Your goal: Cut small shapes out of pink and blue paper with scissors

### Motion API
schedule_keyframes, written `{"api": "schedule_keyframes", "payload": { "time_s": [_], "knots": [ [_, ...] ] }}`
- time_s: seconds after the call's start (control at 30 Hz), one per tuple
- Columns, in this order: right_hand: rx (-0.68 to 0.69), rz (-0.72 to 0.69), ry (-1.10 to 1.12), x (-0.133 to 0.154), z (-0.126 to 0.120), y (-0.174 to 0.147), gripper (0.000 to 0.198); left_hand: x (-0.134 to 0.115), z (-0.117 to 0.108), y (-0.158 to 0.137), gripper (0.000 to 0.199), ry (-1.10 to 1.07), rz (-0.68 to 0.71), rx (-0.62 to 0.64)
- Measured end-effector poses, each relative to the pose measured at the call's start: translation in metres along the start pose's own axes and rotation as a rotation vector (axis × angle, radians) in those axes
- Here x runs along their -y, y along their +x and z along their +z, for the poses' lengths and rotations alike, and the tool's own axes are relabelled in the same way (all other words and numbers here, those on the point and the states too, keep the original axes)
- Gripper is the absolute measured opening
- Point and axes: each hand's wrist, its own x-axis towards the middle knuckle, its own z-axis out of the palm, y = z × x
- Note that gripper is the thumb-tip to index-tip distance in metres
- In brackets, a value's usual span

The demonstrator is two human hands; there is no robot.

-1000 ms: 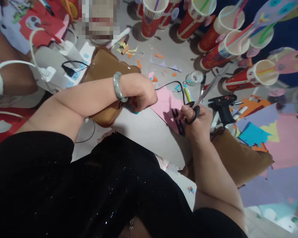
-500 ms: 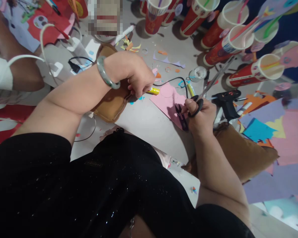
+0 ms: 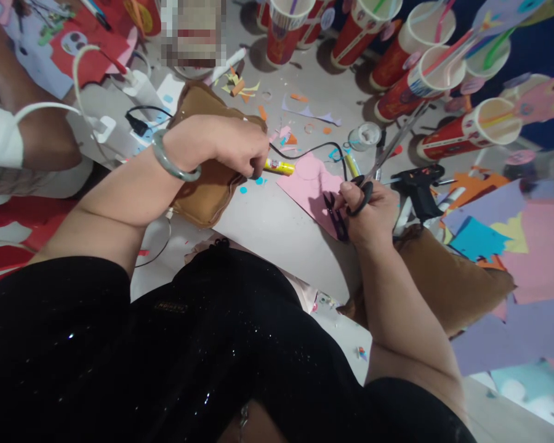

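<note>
My right hand [image 3: 373, 212] grips the black-handled scissors [image 3: 399, 143], whose long metal blades point up and away to the right. Beside its fingertips, small black snips [image 3: 335, 218] lie on a pink paper sheet [image 3: 305, 187]. My left hand [image 3: 242, 147], with a bangle on the wrist, hangs over a tan cushion-like pouch [image 3: 203, 197]. Its fingers are curled downward, and whatever is between them is hidden. A yellow glue stick [image 3: 281, 167] lies right at those fingertips; I cannot tell if they touch.
Red paper cups [image 3: 392, 92] with straws line the far right. A black glue gun [image 3: 420, 187], a brown cushion [image 3: 447, 283] and coloured paper [image 3: 545, 246] are on the right. Paper scraps [image 3: 237, 85] litter the table. At left are a power strip [image 3: 141, 92] and another person's arm [image 3: 50, 132].
My left hand has drawn back left, uncovering more of the glue stick and some scraps. My right hand with the scissors is nearly unmoved; the view has shifted slightly.
</note>
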Motion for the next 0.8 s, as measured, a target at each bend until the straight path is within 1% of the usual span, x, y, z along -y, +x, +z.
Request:
{"api": "schedule_keyframes", "payload": {
  "time_s": [0.13,0.27,0.37,0.5,0.63,0.73,0.8],
  "knots": [
    [-0.003,-0.005,-0.021,-0.001,0.0,-0.001,0.039,0.006,0.011,-0.01,0.025,-0.217,-0.038,-0.032],
    [0.005,-0.007,0.006,-0.005,0.001,0.0,0.041,0.003,0.019,-0.017,0.021,-0.304,-0.062,-0.135],
    [0.012,0.003,0.016,-0.006,0.002,0.0,0.042,-0.001,0.023,-0.017,0.019,-0.384,-0.076,-0.208],
    [0.019,-0.001,0.01,-0.005,0.002,0.0,0.042,0.001,0.026,-0.008,0.019,-0.362,-0.066,-0.231],
    [0.023,-0.018,0.002,-0.004,0.003,0.0,0.042,0.005,0.027,-0.001,0.014,-0.314,-0.051,-0.232],
    [0.035,0.007,0.018,-0.002,0.002,-0.001,0.04,0.003,0.027,0.0,0.007,-0.199,-0.04,-0.234],
    [0.039,0.028,0.016,0.0,0.002,-0.002,0.039,-0.002,0.028,-0.002,0.006,-0.085,-0.039,-0.211]
  ]
}}
